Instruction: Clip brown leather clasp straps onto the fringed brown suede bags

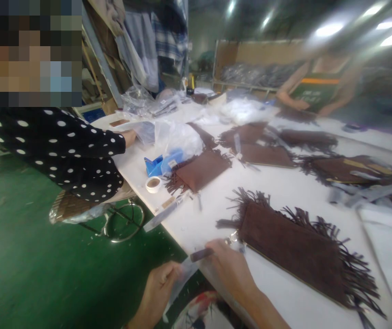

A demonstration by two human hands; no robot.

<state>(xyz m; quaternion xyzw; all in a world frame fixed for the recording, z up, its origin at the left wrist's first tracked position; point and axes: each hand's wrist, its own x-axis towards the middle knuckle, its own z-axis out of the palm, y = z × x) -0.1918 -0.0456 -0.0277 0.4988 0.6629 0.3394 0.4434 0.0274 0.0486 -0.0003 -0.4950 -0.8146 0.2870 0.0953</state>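
Over the table's near edge, my left hand (161,285) pinches a narrow clear plastic sleeve (184,278) that hangs down below it. My right hand (228,262) is closed on a dark brown strap (202,254), whose free end points toward the mouth of the sleeve. Whether the strap's tip is inside the plastic I cannot tell. By my right fingers a metal clasp (233,236) sits at the corner of a brown fringed pouch (292,246), which lies flat on the white table (213,214).
Another fringed pouch (204,169) lies farther up, near a blue tape dispenser (155,165) and a tape roll (153,183). More pouches (267,155) and plastic bags (178,137) cover the far side. A person in polka-dot sleeves (76,141) sits left; another person (319,91) is across the table.
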